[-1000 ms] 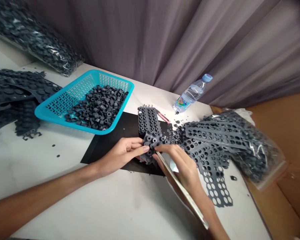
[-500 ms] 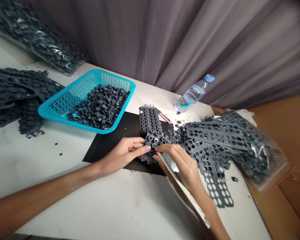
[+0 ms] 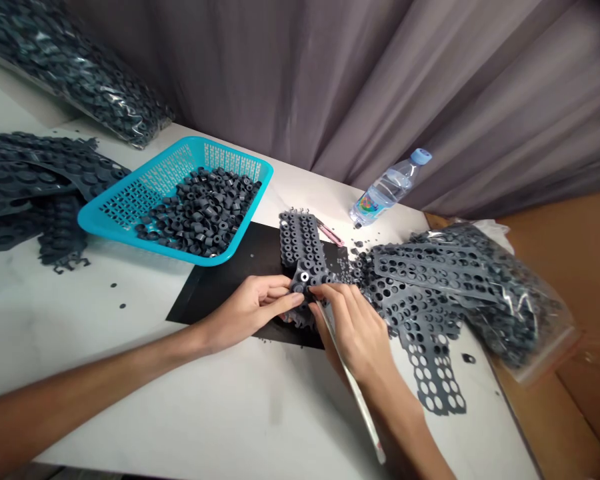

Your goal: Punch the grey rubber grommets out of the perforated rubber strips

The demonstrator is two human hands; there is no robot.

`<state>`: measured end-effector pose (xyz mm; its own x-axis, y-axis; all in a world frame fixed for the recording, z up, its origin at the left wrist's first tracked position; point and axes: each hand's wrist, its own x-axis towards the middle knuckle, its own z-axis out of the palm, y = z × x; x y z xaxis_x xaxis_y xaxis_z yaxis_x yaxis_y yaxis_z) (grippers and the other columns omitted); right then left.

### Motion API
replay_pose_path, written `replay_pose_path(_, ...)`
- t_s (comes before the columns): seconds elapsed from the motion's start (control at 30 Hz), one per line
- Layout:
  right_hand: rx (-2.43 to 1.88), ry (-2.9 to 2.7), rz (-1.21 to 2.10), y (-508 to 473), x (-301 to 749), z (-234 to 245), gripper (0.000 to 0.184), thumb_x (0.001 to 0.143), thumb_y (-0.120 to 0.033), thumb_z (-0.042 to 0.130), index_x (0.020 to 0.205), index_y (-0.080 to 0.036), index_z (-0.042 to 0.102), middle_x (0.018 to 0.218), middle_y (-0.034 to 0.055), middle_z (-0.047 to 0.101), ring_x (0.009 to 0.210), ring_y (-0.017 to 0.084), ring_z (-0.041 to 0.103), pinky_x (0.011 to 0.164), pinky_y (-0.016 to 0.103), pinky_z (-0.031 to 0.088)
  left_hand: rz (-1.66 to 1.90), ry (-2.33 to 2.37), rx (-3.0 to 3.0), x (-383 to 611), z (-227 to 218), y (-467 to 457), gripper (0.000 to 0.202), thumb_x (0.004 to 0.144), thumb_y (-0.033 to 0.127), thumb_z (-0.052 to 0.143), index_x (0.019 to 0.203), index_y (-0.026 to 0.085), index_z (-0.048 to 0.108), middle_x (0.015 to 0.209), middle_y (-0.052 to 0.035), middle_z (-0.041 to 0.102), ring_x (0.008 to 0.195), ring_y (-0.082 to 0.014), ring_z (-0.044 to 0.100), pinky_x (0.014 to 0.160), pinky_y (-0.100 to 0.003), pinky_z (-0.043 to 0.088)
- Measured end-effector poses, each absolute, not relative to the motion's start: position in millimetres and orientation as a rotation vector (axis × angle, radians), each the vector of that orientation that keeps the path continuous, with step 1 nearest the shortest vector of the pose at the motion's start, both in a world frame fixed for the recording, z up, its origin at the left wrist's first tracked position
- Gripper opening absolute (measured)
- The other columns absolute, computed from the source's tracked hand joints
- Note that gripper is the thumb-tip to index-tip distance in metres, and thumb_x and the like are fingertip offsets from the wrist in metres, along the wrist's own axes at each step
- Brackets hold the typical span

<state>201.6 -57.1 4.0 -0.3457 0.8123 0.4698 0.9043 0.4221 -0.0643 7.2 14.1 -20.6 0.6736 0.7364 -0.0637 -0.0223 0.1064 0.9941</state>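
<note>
My left hand [image 3: 260, 303] pinches the near end of a dark grey rubber sheet [image 3: 300, 245] moulded with rows of round, holed plugs. The sheet bends upward between my hands, and its far end lies on a black mat [image 3: 220, 288]. In my right hand [image 3: 353, 327] is a long, thin, pale tool [image 3: 356, 393], its kind unclear, with a reddish mark at the lower end. The tool's upper tip is at the plugs beside my left thumb, mostly hidden by my right fingers. Behind the sheet lies a pink-handled cutter [image 3: 331, 233].
A blue basket [image 3: 130, 250] of loose plugs stands left of the mat. Punched-out sheets [image 3: 430, 273] and a plastic bag [image 3: 525, 320] lie right, with a water bottle [image 3: 387, 190] behind. More rubber sheets [image 3: 25, 187] and a filled bag [image 3: 100, 87] are at the left.
My right hand has turned slightly, and the tool's lower end has swung left and down. My left hand keeps its hold on the rubber sheet.
</note>
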Motion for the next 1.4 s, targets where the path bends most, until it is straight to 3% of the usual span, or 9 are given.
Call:
replay_pose_path(0.3,-1.857,-1.594,-0.265,-53,219,-4,0.028,0.108,-0.035,0.044,0.126,-0.017,0.055,0.108,0.0109,0.063,0.087,0.021,0.066,0.072,0.034,0.053,0.528,0.723,1.502,4,-23,7,0.039,0.099,0.043,0.060,0.074,0.020,0.040,0.068,0.0056,0.036,0.067,-0.0115,0.039,0.062,-0.026,0.030)
replay_pose_path(0.57,-1.982,-1.568,-0.288,-50,266,1,0.035,0.103,-0.047,0.053,0.118,-0.017,0.063,0.096,0.0086,0.066,0.079,0.023,0.062,0.071,0.036,0.049,0.513,0.682,1.309,-3,-6,18,0.031,0.096,0.046,0.065,0.094,0.016,0.063,0.091,-0.0036,0.068,0.086,-0.0187,0.059,0.076,-0.028,0.042)
replay_pose_path(0.73,-1.684,-1.589,-0.101,-56,235,12,0.030,0.101,-0.034,0.062,0.127,-0.020,0.062,0.094,0.0037,0.068,0.078,0.018,0.064,0.076,0.034,0.054,0.494,0.706,1.293,-1,-4,13,0.030,0.096,0.045,0.066,0.100,0.015,0.066,0.086,-0.0011,0.065,0.080,-0.0157,0.056,0.072,-0.026,0.040)
replay_pose_path(0.87,-1.444,-1.750,0.037,-63,207,21,0.020,0.096,-0.018,0.069,0.115,-0.021,0.065,0.098,0.0041,0.071,0.083,0.017,0.068,0.077,0.031,0.056,0.505,0.647,1.298,-1,-6,13,0.030,0.098,0.044,0.064,0.101,0.015,0.067,0.086,-0.0009,0.062,0.081,-0.0152,0.054,0.072,-0.026,0.039)
replay_pose_path(0.97,-1.289,-1.922,0.048,-62,202,22,0.023,0.093,-0.012,0.070,0.112,-0.022,0.064,0.103,0.0057,0.073,0.092,0.019,0.069,0.081,0.033,0.057,0.533,0.620,1.293,-1,-6,14,0.027,0.099,0.041,0.063,0.102,0.014,0.067,0.093,-0.0023,0.064,0.086,-0.0159,0.056,0.076,-0.026,0.041)
replay_pose_path(1.2,-1.235,-1.994,0.082,-59,208,19,0.021,0.093,-0.015,0.071,0.112,-0.023,0.066,0.109,0.0075,0.074,0.100,0.022,0.071,0.086,0.037,0.059,0.553,0.594,1.262,-1,-6,14,0.025,0.098,0.040,0.064,0.100,0.015,0.066,0.101,-0.0062,0.069,0.103,-0.0222,0.062,0.087,-0.029,0.047)
replay_pose_path(1.4,-1.271,-2.059,0.077,-60,203,19,0.019,0.095,-0.017,0.070,0.113,-0.022,0.069,0.111,0.0087,0.074,0.098,0.021,0.072,0.085,0.036,0.060,0.548,0.540,1.223,-1,-8,13,0.023,0.099,0.037,0.062,0.107,0.016,0.067,0.106,-0.0071,0.072,0.106,-0.0221,0.065,0.092,-0.031,0.050)
